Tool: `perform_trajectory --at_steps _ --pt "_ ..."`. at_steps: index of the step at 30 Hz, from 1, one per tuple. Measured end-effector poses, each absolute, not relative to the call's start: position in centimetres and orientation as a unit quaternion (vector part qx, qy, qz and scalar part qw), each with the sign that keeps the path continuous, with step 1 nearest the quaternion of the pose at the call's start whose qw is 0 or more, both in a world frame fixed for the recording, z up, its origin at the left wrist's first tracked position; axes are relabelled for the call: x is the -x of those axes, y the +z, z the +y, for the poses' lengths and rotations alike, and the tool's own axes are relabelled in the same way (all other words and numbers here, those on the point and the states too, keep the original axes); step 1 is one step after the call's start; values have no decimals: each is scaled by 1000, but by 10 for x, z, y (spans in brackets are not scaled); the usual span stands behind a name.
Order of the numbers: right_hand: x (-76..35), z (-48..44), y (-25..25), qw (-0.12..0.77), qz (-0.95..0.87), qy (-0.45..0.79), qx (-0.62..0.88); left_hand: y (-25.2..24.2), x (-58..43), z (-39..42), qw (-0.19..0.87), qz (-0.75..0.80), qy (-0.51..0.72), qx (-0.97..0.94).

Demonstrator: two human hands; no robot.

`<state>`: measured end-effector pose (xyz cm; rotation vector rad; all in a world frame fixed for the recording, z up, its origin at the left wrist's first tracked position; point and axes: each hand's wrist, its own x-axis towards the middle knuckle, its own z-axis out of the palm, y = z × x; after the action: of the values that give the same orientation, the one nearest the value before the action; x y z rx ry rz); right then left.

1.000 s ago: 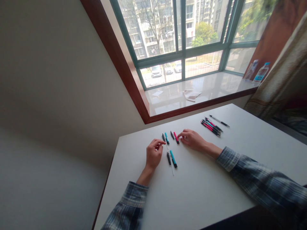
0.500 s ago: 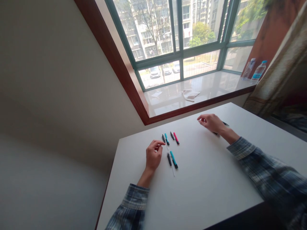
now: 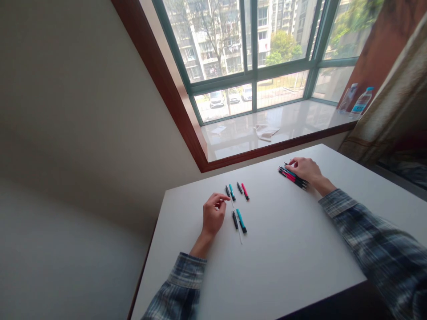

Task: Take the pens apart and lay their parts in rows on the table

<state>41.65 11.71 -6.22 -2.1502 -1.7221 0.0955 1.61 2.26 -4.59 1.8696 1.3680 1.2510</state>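
My right hand [image 3: 305, 170] is at a bunch of assembled pens [image 3: 292, 178], some red and black, at the far right of the white table. Its thumb and fingers are closed on the end of one pen [image 3: 287, 164], mostly hidden by the hand. My left hand [image 3: 214, 214] rests on the table, its index finger stretched out and the others loosely curled, with nothing seen in it. Beside it lie pen parts: a teal barrel [image 3: 241, 221], a black piece [image 3: 235, 220], a thin white refill [image 3: 240, 237], a smaller teal barrel [image 3: 232, 192] and a red barrel [image 3: 245, 191].
The white table [image 3: 267, 262] meets the wall below a window sill [image 3: 233, 142]. A crumpled cloth or paper [image 3: 266, 132] lies on the sill, and two plastic bottles [image 3: 362, 102] stand at its right end beside a curtain [image 3: 383, 102].
My right hand has shifted slightly right, uncovering the bunch of pens, and its fingers have closed on a pen end. My left hand and the pen parts beside it stay put.
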Motion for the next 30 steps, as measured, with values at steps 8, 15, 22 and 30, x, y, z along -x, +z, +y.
perform_trajectory --at_steps 8,15,22,30 --pt "-426 113 -45 225 -575 32 786 -44 -15 22 245 498 463 -691" --pt "-409 98 -16 488 -548 111 670 -41 -17 20 237 504 474 -682" --pt "-334 81 -24 627 -452 466 432 -33 -21 15 220 491 462 -705" --pt "-275 41 -43 473 -421 700 331 -21 -20 16 362 487 507 -612"
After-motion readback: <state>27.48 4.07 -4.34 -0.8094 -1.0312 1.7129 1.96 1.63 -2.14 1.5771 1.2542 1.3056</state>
